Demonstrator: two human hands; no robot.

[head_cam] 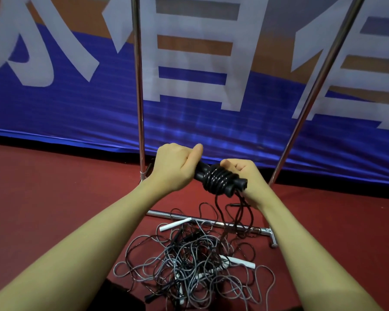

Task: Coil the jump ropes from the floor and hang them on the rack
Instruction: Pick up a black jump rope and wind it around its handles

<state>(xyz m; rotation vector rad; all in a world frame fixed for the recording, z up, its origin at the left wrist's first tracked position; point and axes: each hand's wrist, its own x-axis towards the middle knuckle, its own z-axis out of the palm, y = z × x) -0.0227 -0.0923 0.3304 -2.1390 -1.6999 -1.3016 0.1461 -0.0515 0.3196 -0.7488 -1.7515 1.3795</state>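
The left hand (174, 167) is curled round one end of a pair of black handles (220, 179), thumb along the top; the right hand (245, 176) pinches the other end with bent fingers, and seems to be guiding the cord, though its fingertips are hidden. The handles lie side by side, held in the air above the floor (54, 198), just in front of the rack (139, 86). Their long axis runs from far left to near right, tilting down toward the right. Several tight turns of black cord (219, 178) wrap their middle, and the loose tail drops from the right end into the tangled pile (189, 261) of ropes on the floor, near the rack's base bar.

The step in hand looks like winding the cord round the handles. To do it well, the left hand should keep both handles clamped parallel while the right lays each turn snug beside the one before, keeping light tension so nothing slackens. The tail runs down into the heap, so it should be drawn free gently; a hard pull could drag other ropes up with it.
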